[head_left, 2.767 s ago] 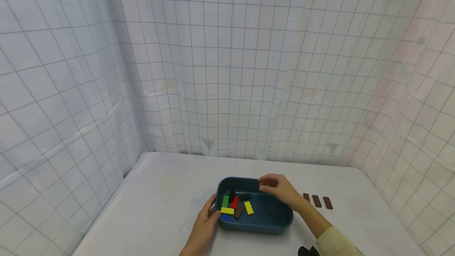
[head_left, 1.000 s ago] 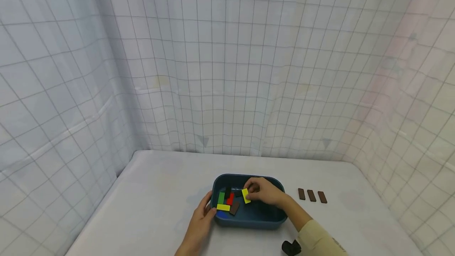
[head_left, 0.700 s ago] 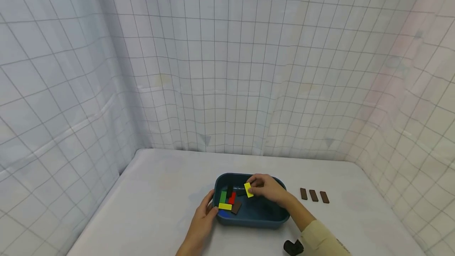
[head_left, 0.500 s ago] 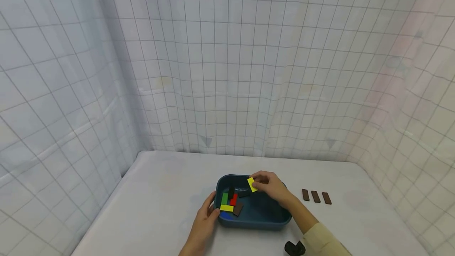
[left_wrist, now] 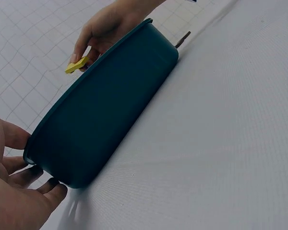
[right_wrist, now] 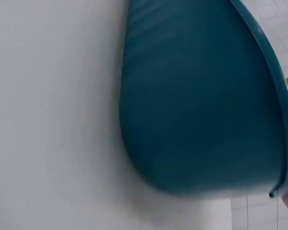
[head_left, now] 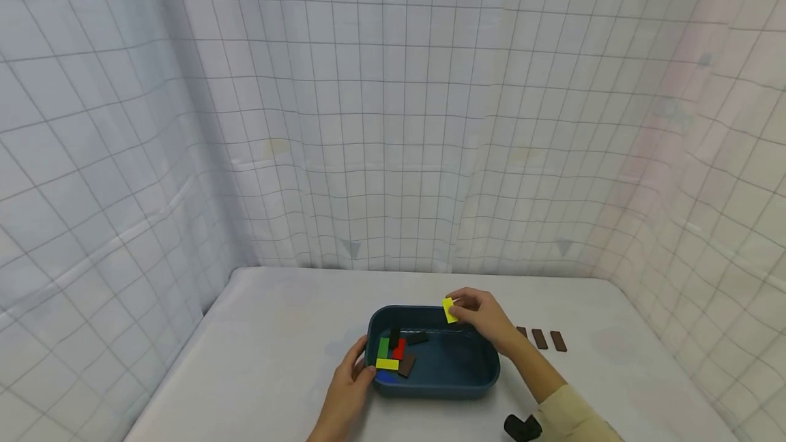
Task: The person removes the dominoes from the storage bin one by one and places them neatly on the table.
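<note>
A small yellow block (head_left: pixel 449 310) is pinched between the fingertips of the right hand (head_left: pixel 485 319), held in the air just above the far rim of a dark teal tub (head_left: pixel 473 377); the left wrist view shows the same yellow block (left_wrist: pixel 77 64) clear of the rim. Inside the tub, gathered at its left end, lie a green block (head_left: pixel 383 348), a red block (head_left: pixel 400 348), another yellow block (head_left: pixel 387 363), a blue block (head_left: pixel 387 376), a brown block (head_left: pixel 406 365) and two dark blocks (head_left: pixel 416 337). The left hand (head_left: pixel 346 387) grips the tub's left end, thumb on the rim and fingers curled under its wall. The tub stands on a white table (head_left: pixel 276 346). To the right of the tub, beyond the right hand, three brown blocks (head_left: pixel 540 339) lie side by side on the table.
</note>
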A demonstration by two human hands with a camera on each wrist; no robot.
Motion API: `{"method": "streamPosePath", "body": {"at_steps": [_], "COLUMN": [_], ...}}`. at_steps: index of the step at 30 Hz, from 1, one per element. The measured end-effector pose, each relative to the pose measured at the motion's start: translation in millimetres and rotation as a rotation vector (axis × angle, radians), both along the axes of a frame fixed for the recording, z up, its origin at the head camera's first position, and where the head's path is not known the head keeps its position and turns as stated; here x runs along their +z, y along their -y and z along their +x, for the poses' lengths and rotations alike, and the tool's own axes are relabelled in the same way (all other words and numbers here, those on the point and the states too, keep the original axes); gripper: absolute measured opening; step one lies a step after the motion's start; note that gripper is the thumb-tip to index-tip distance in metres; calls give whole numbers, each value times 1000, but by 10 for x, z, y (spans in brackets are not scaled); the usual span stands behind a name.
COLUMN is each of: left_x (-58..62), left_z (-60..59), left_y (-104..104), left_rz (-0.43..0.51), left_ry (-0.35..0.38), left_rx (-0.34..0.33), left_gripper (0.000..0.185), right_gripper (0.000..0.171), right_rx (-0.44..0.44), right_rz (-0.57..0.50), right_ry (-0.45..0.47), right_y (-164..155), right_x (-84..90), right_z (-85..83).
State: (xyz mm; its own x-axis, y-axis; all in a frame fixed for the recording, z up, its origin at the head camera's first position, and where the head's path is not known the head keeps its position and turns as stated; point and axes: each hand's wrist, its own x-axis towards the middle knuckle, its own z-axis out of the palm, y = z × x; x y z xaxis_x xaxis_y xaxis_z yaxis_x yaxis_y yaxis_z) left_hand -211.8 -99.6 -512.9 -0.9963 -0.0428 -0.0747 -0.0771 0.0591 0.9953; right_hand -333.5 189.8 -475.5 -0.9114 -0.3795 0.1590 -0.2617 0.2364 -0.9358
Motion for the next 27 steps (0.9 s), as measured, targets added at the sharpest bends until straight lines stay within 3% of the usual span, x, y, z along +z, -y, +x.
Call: {"method": "streamPosePath", "body": {"at_steps": [14,27], "left_x": [-39,-34], "left_z": [-7,7], "left_y": [35,38], "left_rz": [35,22], "left_ry": [-3,-3], "left_rx": [-26,-26], "left_gripper": [62,63], "right_gripper": [42,44], "right_rx": [-143,-251], "right_rz": [2,15], "right_ry": [34,57], "right_y": [-582,-880], "right_x": [-40,-85], "right_z": [40,53]}}
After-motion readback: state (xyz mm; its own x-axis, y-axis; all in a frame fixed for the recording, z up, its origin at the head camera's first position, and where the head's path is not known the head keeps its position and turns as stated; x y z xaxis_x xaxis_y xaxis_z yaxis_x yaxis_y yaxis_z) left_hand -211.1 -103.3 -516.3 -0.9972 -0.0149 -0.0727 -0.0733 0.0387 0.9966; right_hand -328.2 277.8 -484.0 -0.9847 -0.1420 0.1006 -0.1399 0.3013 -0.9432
